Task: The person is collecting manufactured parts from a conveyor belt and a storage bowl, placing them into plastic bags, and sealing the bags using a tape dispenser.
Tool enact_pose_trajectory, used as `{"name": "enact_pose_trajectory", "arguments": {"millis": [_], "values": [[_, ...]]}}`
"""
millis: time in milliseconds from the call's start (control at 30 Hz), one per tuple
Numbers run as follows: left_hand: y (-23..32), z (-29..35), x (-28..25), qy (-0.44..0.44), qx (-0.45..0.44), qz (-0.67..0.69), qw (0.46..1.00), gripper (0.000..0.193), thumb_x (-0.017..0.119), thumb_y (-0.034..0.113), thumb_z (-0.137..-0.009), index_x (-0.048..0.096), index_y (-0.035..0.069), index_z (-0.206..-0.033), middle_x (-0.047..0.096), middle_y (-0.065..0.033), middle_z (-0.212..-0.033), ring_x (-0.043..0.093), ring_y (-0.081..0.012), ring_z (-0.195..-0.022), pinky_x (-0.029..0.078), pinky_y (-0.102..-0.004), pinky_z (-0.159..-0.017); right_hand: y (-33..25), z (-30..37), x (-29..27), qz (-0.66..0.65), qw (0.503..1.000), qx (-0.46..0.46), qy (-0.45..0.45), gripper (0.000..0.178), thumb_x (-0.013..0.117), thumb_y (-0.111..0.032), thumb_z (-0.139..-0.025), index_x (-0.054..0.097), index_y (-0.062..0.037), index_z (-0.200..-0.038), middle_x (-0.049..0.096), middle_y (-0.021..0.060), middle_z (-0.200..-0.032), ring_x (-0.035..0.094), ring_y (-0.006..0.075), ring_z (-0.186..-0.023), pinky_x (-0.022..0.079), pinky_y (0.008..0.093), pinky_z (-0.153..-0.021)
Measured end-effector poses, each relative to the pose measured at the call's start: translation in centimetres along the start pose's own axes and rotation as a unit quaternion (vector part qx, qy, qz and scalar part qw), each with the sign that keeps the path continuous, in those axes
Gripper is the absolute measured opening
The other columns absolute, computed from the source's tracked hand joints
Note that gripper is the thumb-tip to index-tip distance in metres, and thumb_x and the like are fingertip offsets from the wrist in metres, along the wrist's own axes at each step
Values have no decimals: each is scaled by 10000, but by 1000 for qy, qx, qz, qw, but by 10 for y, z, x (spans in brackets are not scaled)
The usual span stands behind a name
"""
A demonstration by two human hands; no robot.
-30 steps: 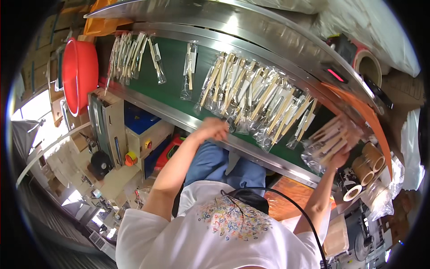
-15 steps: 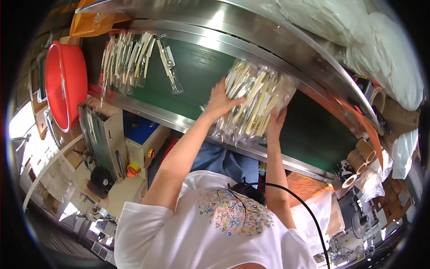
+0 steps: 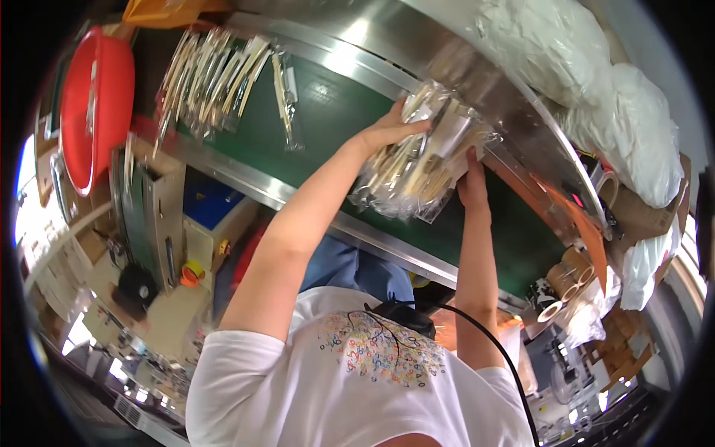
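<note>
My two hands hold a thick bundle of clear-wrapped chopstick packets (image 3: 406,167) over the green conveyor belt (image 3: 320,167). My left hand (image 3: 391,127) grips its far left side, the thumb lying across the top. Against the right side presses my right hand (image 3: 474,182), its fingers partly hidden by the wrappers. The bundle looks tilted, and whether its underside touches the belt is hard to tell. To the left, a row of similar packets (image 3: 212,82) lies side by side on the belt. One separate packet (image 3: 284,100) lies just right of that row.
A steel guard (image 3: 417,33) runs along the belt's far side. At far left stands a red basin (image 3: 78,112), with a blue-topped machine box (image 3: 216,203) nearer me. Brown rolls (image 3: 567,277) sit beyond the belt's right end. White plastic bags (image 3: 625,134) are piled at far right.
My left hand has shifted to the far edge of the bundle. The bundle, lying broad across the belt before, is now gathered narrower and more tilted. The whole view has turned slightly.
</note>
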State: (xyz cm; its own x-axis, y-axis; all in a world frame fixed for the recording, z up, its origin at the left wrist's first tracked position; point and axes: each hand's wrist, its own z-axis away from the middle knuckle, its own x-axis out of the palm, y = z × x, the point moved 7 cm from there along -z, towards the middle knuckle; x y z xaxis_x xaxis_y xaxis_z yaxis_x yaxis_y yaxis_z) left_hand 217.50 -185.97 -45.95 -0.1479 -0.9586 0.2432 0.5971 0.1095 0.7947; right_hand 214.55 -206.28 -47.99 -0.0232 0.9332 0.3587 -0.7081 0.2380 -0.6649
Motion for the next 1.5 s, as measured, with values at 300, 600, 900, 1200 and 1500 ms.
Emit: {"name": "enact_pose_trajectory", "arguments": {"millis": [300,600,900,1200,1500], "values": [[-67,138,40,181,78,104,975,972,794,425,-571,315,-25,-1287,450,-156,-1237,394,-235,-1182,276,-323,-1021,67,46,22,96,984,121,-87,493,583,-294,-829,443,-22,-1216,542,81,-1074,541,187,-955,458,333,-805],[-114,485,-23,491,271,233,794,1000,816,251,-568,220,1,-1331,397,-135,-1275,357,-213,-1197,263,-315,-1020,151,219,326,389,835,28,-389,512,569,-252,-831,396,-20,-1254,500,96,-1154,518,206,-995,455,326,-826],[-267,915,-12,752,359,163,529,1057,838,146,-511,205,11,-1346,402,-96,-1280,381,-173,-1170,288,-302,-1005,475,497,528,303,670,-45,-676,331,464,-165,-879,474,12,-1158,524,129,-1143,479,227,-1074,355,338,-930],[-480,856,-42,697,13,366,616,816,670,342,-716,262,-5,-1332,341,-205,-1339,342,-296,-1245,273,-320,-1026,641,446,440,542,709,132,-432,724,311,-593,-878,338,-28,-1329,446,119,-1273,446,238,-1129,326,323,-972],[-513,796,13,808,-324,-32,491,969,704,419,-659,186,-60,-1323,344,-283,-1297,354,-397,-1203,270,-425,-1028,525,526,475,508,596,21,-621,431,513,-300,-877,503,25,-1160,546,169,-1133,511,248,-1074,400,327,-905]]}}
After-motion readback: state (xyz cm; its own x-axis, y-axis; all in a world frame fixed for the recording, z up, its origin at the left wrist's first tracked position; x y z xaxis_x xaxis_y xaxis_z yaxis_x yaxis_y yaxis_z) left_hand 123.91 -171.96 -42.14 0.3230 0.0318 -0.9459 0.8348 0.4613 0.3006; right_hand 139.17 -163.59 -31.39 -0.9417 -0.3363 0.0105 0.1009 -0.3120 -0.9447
